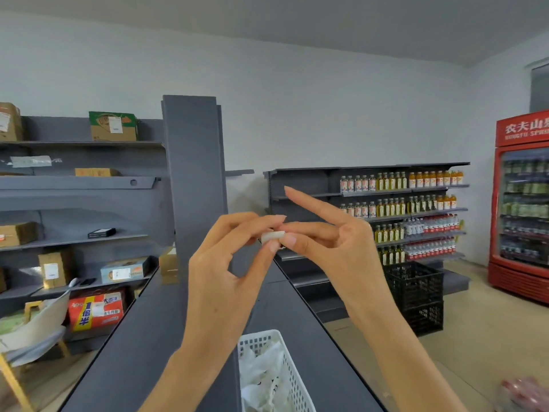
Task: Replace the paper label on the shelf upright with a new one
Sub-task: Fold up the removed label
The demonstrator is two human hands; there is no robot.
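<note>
Small white label [272,236], slightly curled, pinched between left hand [221,281] and right hand [332,242] before grey upright [194,173]; right forefinger outstretched.

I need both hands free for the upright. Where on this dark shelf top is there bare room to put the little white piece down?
The shelf top is bare left of the white basket, up to the upright. A narrower bare strip runs right of the basket. The basket itself is crowded with crumpled paper.

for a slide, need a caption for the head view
Both hands pinch a small white label before the grey upright.
</note>
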